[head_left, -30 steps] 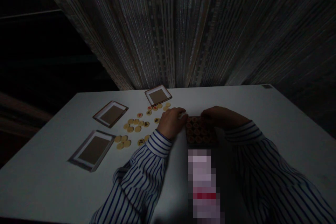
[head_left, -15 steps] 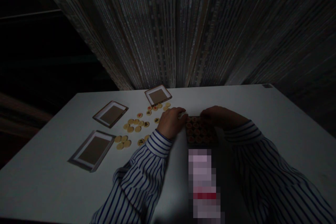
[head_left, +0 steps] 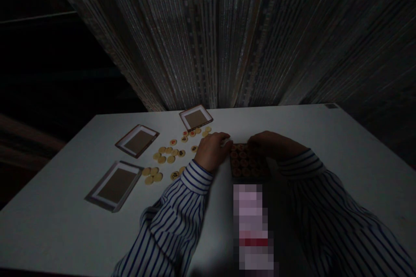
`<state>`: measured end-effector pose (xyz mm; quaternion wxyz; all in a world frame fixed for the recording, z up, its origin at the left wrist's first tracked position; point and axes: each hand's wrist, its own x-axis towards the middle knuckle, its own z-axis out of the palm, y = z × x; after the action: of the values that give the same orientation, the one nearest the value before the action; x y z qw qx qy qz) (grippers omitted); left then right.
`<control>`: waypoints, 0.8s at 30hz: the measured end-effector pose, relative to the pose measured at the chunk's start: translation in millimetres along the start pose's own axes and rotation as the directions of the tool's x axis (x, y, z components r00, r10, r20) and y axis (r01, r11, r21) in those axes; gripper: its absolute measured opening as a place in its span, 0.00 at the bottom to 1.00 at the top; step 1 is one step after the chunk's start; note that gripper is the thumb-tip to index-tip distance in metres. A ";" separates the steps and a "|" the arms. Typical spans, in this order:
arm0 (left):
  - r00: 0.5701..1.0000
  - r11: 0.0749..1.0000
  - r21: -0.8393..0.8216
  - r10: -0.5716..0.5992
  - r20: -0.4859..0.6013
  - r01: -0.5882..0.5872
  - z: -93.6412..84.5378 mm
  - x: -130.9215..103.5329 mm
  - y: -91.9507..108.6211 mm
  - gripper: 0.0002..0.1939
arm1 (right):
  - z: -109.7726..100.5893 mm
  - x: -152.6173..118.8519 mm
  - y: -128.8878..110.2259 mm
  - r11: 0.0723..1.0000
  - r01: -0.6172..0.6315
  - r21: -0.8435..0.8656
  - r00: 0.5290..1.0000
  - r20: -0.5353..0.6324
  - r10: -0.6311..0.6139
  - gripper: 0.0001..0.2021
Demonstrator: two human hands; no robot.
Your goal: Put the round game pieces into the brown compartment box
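Observation:
A small dark box (head_left: 247,176) stands on the white table in front of me, with rows of round Chinese chess pieces (head_left: 243,162) lying in it. At the box's far left corner is my left hand (head_left: 212,149), its fingers curled and the thumb against the edge. A pale patch shows between thumb and forefinger; I cannot tell what it is. My right hand (head_left: 273,143) reaches over the far right part of the box, fingers bent and closed over the pieces. Whatever its fingertips hold is hidden in shadow. Loose chess pieces (head_left: 170,159) lie left of my left hand, some showing red or black characters.
Three flat, framed rectangles with brown centres lie on the table: one near left (head_left: 118,184), one behind it (head_left: 138,140) and one at the back (head_left: 196,117). A striped curtain (head_left: 224,43) hangs beyond the table (head_left: 65,207). Blurred blocks cover a patch nearest me.

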<state>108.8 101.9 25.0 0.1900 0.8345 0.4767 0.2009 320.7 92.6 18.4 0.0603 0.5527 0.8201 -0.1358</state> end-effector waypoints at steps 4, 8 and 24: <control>1.000 1.000 0.004 0.001 -0.001 -0.001 0.9 0.7 -0.5 0.16 | -1.2 -1.3 -0.9 1.000 -0.010 0.016 1.000 -0.004 0.010 0.12; 1.000 1.000 0.006 -0.002 0.007 0.002 0.4 0.5 0.4 0.16 | -2.4 -2.5 -2.8 1.000 -0.013 0.024 1.000 -0.010 0.013 0.12; 1.000 1.000 0.000 -0.002 0.011 0.002 -1.7 0.2 1.8 0.15 | -1.7 -1.6 -6.0 1.000 -0.029 0.007 1.000 -0.011 0.029 0.14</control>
<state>109.3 101.4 27.4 0.1928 0.8352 0.4764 0.1960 315.8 89.6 21.4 0.0558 0.5653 0.8119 -0.1347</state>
